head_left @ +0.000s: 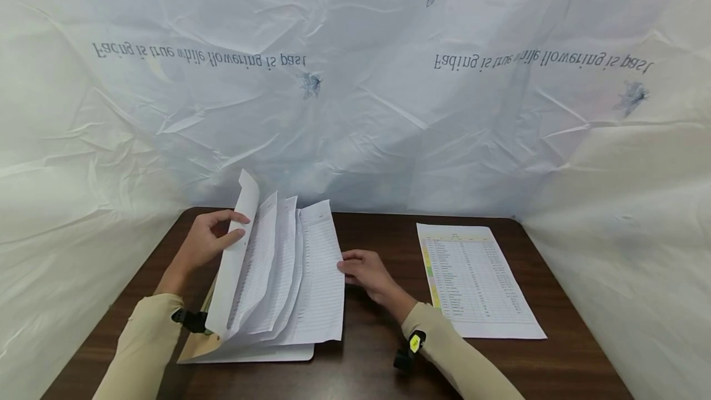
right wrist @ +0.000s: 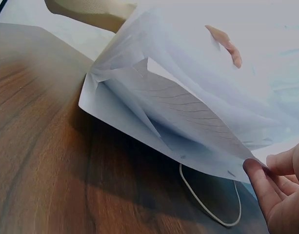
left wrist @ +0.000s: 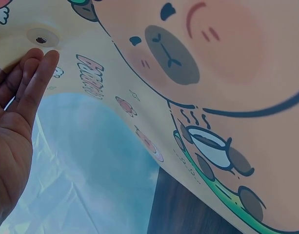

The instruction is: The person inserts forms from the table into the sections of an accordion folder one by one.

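Observation:
A file folder stands open at the left of the table, its white inner cover (head_left: 232,276) raised and tilted. My left hand (head_left: 208,238) holds the cover's edge between thumb and fingers. On its outer side, in the left wrist view, a cartoon bear print (left wrist: 217,53) shows, with a round fastener (left wrist: 41,39) by the fingertips. Several printed sheets (head_left: 322,276) fan out inside. My right hand (head_left: 368,270) pinches the right edge of the rightmost sheet. In the right wrist view the lined paper (right wrist: 188,109) bows up above the folder's back, and a cord loop (right wrist: 205,207) hangs out.
A separate printed list (head_left: 480,283) with coloured cells lies flat on the right of the dark wooden table (head_left: 366,350). Pale plastic sheeting (head_left: 366,116) with printed lettering surrounds the table at the back and both sides.

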The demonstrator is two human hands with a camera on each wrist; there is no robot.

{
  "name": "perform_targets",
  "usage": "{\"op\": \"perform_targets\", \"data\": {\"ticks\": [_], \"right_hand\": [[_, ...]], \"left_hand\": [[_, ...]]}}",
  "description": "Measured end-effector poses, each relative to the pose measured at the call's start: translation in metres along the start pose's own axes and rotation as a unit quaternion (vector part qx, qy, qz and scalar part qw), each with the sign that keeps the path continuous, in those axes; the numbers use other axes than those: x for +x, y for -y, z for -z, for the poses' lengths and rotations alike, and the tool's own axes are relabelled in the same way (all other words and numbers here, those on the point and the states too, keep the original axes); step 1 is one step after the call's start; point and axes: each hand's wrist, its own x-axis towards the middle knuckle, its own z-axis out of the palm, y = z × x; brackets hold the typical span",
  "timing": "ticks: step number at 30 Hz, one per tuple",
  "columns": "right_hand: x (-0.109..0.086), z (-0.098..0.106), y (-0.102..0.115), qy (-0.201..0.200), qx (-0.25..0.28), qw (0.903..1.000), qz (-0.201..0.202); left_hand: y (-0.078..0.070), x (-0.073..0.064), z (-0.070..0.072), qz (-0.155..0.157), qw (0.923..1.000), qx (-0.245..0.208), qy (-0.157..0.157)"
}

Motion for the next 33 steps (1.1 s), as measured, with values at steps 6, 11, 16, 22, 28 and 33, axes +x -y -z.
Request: {"op": "perform_targets", "data": {"ticks": [6,11,16,22,28,33], "right_hand": [[0.004,-0.012,-0.001,0.014,0.005,0.9998,-0.016],[0.007,-0.021,-0.002,0.018,0.014,0.9996,-0.018],[0.010,-0.028,-0.005,0.026,0.023,0.9993,-0.018],[0.013,-0.036,-0.006,0.021,0.030,0.9992,-0.014],[0.016,-0.044,-0.007,0.027,0.034,0.9989,-0.018],[0.017,-0.051,-0.006,0.025,0.035,0.9988,-0.022]], "left_hand": [[0.004,0.000,0.000,0.002,1.0000,-0.004,0.003],[0.029,-0.002,-0.003,0.007,1.0000,0.001,0.000],[0.043,-0.003,-0.004,0.007,1.0000,-0.002,0.000],[0.033,-0.002,-0.004,0.005,1.0000,-0.002,0.000],[0.001,-0.001,0.000,-0.001,1.0000,-0.007,0.005],[-0.004,0.000,0.000,0.002,1.0000,-0.005,0.008]]}}
